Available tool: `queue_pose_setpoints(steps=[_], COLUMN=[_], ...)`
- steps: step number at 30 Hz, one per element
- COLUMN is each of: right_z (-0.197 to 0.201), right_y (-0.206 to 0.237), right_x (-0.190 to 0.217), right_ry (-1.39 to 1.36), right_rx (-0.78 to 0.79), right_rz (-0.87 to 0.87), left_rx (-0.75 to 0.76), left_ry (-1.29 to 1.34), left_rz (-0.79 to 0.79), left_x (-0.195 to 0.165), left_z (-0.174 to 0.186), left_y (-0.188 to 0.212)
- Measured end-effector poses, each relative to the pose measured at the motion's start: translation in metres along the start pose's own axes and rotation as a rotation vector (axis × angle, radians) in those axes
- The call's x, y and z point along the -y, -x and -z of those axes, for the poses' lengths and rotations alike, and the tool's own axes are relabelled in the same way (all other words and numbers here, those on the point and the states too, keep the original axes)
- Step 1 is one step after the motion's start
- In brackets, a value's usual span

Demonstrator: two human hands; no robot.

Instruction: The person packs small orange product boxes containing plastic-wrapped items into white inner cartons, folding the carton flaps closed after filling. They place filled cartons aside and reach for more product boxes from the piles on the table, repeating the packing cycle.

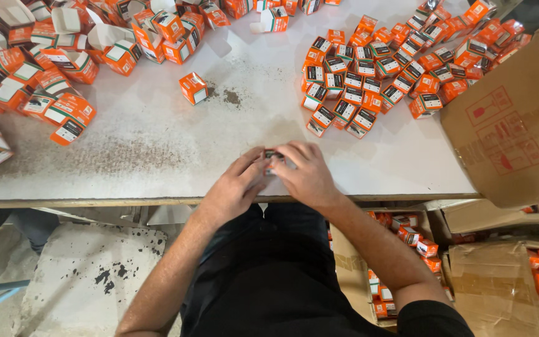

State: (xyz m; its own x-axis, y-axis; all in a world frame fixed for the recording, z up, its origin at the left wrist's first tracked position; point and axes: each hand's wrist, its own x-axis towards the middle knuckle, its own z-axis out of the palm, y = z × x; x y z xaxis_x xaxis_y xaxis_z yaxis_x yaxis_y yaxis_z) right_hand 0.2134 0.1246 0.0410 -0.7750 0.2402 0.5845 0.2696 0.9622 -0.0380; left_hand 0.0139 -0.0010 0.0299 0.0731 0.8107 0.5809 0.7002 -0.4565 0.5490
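Head view. Both hands meet at the near edge of the desk [157, 143], over a small item [274, 154] that is mostly hidden between them. The left hand [235, 187] and right hand [307, 175] have their fingers curled together on this item; only a dark and pale sliver shows at the fingertips, so its kind, its long axis and the way it points cannot be told (it may be one of the small boxes).

Progress, as judged from the layout: a closed pile [394, 62] of orange boxes lies far right, many flat with labels up, suggesting finished pieces. An open pile [51, 56] at far left, flaps up and white insides showing, suggests boxes yet to be filled or shut. One single box [193, 87] stands apart between the piles. A carton [513, 125] rests at the right edge, and more orange boxes lie in cartons [407, 237] below the desk.
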Motion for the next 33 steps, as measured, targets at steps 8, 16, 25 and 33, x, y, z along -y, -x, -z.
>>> queue_pose_setpoints(steps=[8, 16, 25, 33], right_z=[0.004, -0.049, -0.046, 0.025], right_y=[-0.042, -0.095, -0.094, -0.035], right_x=[-0.061, -0.075, -0.175, -0.174], right_ry=[0.169, 0.22, 0.316, 0.49], right_rx=[-0.153, 0.126, 0.178, 0.119], right_rz=[-0.16, 0.103, -0.122, -0.381], left_rx=[-0.205, -0.356, -0.301, -0.315], left_ry=[-0.212, 0.261, -0.726, -0.917], left_rz=[0.285, 0.342, 0.709, 0.542], left_x=[0.122, 0.12, 0.214, 0.26], left_z=[0.065, 0.051, 0.218, 0.221], left_y=[-0.089, -0.16, -0.175, -0.171])
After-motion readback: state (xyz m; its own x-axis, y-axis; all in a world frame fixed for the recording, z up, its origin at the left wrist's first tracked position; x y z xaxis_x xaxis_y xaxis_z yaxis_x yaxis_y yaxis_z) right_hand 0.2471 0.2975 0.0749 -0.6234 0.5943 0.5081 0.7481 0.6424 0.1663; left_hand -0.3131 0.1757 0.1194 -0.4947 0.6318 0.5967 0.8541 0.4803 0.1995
